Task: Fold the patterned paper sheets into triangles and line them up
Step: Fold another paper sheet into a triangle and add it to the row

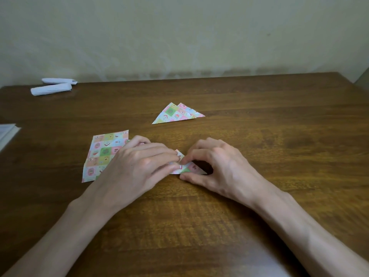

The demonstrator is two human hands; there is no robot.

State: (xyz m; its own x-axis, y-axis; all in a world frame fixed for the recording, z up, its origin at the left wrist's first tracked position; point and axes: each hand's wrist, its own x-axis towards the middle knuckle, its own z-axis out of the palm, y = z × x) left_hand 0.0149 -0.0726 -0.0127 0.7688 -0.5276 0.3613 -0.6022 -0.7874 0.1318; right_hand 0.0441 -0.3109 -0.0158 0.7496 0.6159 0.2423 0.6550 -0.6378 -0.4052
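A: Head view, single entry. Where is the work piece?

B: The half-folded sheet [189,169] lies mid-table [269,140], nearer the front edge than the back, directly between the two hands. Most of it is hidden under the left hand [139,164]; only its right end shows.

A: Hand states?

B: Left hand: fingers laid out nearly straight, pressing the paper flat and gripping nothing. Right hand [216,166]: fingers curled, forefinger on top of the paper, thumb at its near edge. It reads as a pinch on the fold.

A: Axis?

B: The long edge runs left to right, roughly parallel to the front edge, tapering to a point under the right palm. Judgement: the crease would be run along that line. The right hand is nearer the free point, with the left as anchor.

A: Other stock?

B: One flat sheet [103,154] sits just left of the left hand, partly under it. Two finished triangles [176,113], overlapping, lie toward the back edge, apart from the hands. Rolled white papers [52,87] are at the back-left corner.

A: Progress?

B: Judged partway: two done, one in hand, at least one unfolded.
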